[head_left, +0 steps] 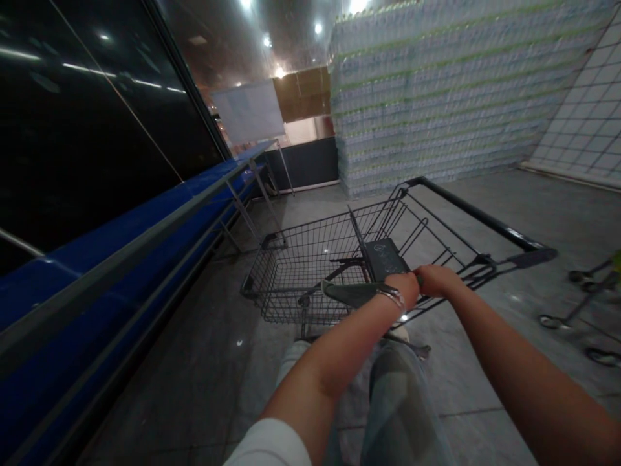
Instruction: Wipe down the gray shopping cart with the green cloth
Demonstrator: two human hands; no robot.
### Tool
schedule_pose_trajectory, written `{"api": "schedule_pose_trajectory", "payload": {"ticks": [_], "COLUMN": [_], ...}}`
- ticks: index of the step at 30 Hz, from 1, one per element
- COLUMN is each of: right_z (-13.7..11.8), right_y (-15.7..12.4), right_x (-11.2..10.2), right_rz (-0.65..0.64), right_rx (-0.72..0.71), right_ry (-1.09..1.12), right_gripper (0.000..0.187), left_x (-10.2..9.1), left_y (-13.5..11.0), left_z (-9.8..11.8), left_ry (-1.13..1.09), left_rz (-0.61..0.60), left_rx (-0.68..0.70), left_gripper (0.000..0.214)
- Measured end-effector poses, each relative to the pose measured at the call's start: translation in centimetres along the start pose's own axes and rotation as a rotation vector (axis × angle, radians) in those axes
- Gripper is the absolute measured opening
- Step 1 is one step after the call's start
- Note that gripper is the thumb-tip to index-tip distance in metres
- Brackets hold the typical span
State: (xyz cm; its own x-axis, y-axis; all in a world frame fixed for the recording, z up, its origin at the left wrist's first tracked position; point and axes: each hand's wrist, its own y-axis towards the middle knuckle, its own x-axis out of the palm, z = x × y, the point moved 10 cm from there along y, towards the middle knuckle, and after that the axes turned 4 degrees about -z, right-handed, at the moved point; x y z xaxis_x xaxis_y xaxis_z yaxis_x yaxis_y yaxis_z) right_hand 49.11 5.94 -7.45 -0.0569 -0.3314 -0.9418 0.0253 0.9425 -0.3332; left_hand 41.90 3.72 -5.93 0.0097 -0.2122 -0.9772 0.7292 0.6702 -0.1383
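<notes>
Wire shopping cart [310, 259] is sitting ahead, and I am clasping its handle [349, 292] with left hand [402, 289] and right hand [439, 279] closed together. Bunched so, they are giving weak steering; I judge it could be clipping the blue display cabinet [121, 239].

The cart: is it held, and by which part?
Yes. The left hand and right hand both grip the cart by its handle, side by side.

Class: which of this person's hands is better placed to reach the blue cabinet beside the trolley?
Left, probably. Both hands grip the handle side by side, but the left hand sits nearer the blue cabinet; the right hand would cross over.
</notes>
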Motion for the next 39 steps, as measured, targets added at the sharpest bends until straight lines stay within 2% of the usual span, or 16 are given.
{"api": "schedule_pose_trajectory", "payload": {"ticks": [2,4,7,10,12,15,17,18,20,22,24,27,30,32,35,39], "right_z": [0.1,0.2,0.5,0.9,1.1,1.1,1.0,1.0,0.9,0.7,0.6,0.5,0.7,0.9,1.3,1.5], "right_y": [0.0,0.2,0.4,0.6,0.7,0.7,0.6,0.6,0.5,0.5,0.4,0.4,0.6,0.8,1.1,1.2], "right_x": [0.2,0.4,0.6,0.8,0.8,1.0,1.0,0.9,0.8,0.8,0.9,0.7,0.8,1.1,1.4,1.8], "right_rz": [-0.005,-0.015,-0.007,0.006,0.008,-0.003,-0.015,-0.017,-0.025,-0.048,-0.074,-0.073,-0.067,-0.073,-0.086,-0.089], "right_rx": [0.0,-0.008,-0.004,0.015,0.022,0.025,0.023,0.023,0.023,0.026,0.027,0.036,0.047,0.051,0.054,0.033], "right_ry": [-0.003,0.006,0.016,0.021,0.026,0.039,0.04,0.036,0.024,0.014,0.011,0.016,0.026,0.029,0.022,0.004], "right_gripper": [0.038,0.038,0.038,0.04,0.041,0.04,0.038,0.038,0.039,0.038,0.037,0.036,0.037,0.037,0.038,0.04], "left_x": [-0.2,-0.2,-0.1,-0.5,-0.9,-1.5,-1.9,-2.2,-2.6,-2.5,-1.9,-1.1,-0.4,0.0,0.5,0.3], "left_y": [-0.3,-1.5,-4.5,-8.8,-12.6,-19.3,-23.6,-25.1,-26.6,-26.2,-24.4,-20.5,-16.3,-13.2,-8.4,-3.0], "left_z": [0.2,-0.9,-5.4,-12.1,-17.9,-27.7,-33.2,-35.0,-36.8,-36.6,-35.4,-32.6,-28.5,-24.4,-16.4,-6.8], "left_ry": [-0.01,-0.009,0.043,0.128,0.165,0.207,0.206,0.203,0.199,0.195,0.184,0.148,0.105,0.068,0.012,-0.093], "left_rz": [0.055,0.11,0.146,0.171,0.16,0.068,-0.009,-0.029,-0.058,-0.108,-0.172,-0.229,-0.229,-0.21,-0.152,-0.035], "left_rx": [0.002,0.025,-0.014,-0.099,-0.193,-0.403,-0.547,-0.589,-0.619,-0.612,-0.592,-0.559,-0.522,-0.446,-0.287,-0.204], "left_gripper": [0.035,0.037,0.042,0.053,0.052,0.053,0.054,0.053,0.052,0.051,0.054,0.063,0.078,0.079,0.073,0.073]}}
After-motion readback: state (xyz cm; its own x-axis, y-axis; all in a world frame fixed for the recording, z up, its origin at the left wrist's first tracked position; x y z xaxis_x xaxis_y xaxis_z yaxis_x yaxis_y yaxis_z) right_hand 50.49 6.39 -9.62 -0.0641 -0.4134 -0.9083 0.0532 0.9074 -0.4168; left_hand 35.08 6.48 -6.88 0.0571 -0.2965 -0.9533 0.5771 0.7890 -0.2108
